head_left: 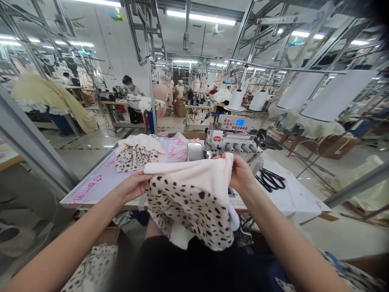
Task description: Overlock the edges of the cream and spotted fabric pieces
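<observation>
Now, cloth: from my remote seat I see it drawn out between both hands, above the lap, spotted part hanging under a cream band.
Left hand: fingers narrow, pinching the band's left end.
Right hand: holding the band's other end, in front of the machine.
Machine: on the table, partly behind the cloth, blue display lit.
Bundle: spotted and cream, lying left of the machine.
Coil: black, right of the right hand.
Cones: white, beyond the machine.
Co-worker: well apart, farther back.
</observation>
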A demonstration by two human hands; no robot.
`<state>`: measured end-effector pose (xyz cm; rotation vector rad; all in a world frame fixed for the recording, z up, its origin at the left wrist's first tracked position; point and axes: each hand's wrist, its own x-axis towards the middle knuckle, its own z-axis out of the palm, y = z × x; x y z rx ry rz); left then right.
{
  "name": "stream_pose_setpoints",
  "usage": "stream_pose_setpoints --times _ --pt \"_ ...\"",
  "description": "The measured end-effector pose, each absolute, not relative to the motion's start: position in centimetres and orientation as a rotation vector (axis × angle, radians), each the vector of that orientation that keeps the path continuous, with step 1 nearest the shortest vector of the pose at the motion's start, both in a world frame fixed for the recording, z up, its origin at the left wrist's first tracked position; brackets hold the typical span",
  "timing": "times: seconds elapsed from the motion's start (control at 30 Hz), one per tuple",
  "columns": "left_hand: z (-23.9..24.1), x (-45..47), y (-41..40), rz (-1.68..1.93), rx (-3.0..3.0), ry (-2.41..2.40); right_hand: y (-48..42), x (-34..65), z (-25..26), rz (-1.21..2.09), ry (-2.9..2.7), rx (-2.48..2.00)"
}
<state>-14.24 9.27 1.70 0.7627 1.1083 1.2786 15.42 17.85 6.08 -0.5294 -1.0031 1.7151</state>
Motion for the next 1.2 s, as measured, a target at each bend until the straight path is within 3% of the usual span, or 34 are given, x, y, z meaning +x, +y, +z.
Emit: stream_pose_setpoints --times 0.2,0.3,0.43,0.53,0.77,0.93,1.1,1.2 --pt "9.1 -14.0 9.8 1.713 0.901 1.047 13.8 14.6 6.3 1.854 -1.133 -0.342" --pt "11.8 -12.6 11.4 1.607 1.292 0.955 11.4 13.9 4.7 1.894 -1.116 -0.295" --pt "8.8 -8.3 14.8 0.911 1.676 1.107 10.9 12.1 -0.1 2.074 -0.976 -0.379" --pt "4.8 -5.7 16.3 0.738 1.791 1.151 11.8 11.7 -2.8 2.096 -0.886 -0.414" --pt "4.2 -5.8 17.0 0.77 1.758 1.094 13.9 13.9 -2.9 1.691 -0.788 -0.521" --pt "3.5 -6.2 18.7 0.916 2.027 1.483 16.2 13.8 -4.0 1.248 -1.049 -0.733" --pt "1.4 -3.9 17.4 1.129 2.345 1.68 17.8 13.3 -4.9 1.178 -1.161 -0.854" --pt "0.1 -1.7 15.9 0.98 2.707 1.531 17.9 13.4 -4.7 1.168 -1.192 -0.866"
